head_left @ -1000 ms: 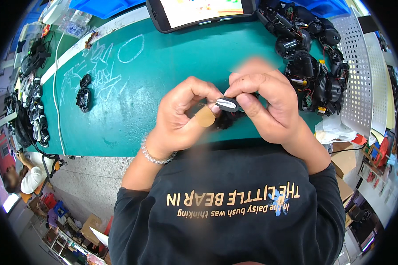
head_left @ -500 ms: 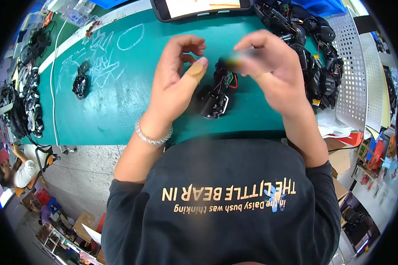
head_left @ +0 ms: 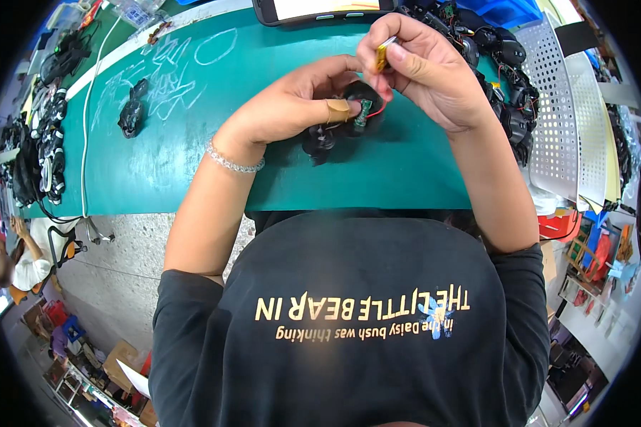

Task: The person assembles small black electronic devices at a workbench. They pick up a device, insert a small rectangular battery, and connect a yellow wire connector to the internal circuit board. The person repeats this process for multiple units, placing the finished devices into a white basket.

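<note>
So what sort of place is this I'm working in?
Most likely an electronics assembly or repair workshop: there's a green workbench, a heap of black housings with loose wires at its right, and a black unit with an exposed circuit board in your left hand.

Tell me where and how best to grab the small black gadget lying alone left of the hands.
Pinch the black gadget across its wider near end, probably from above: it lies on the green table, apart from other things, and its far end looks narrower.
</note>
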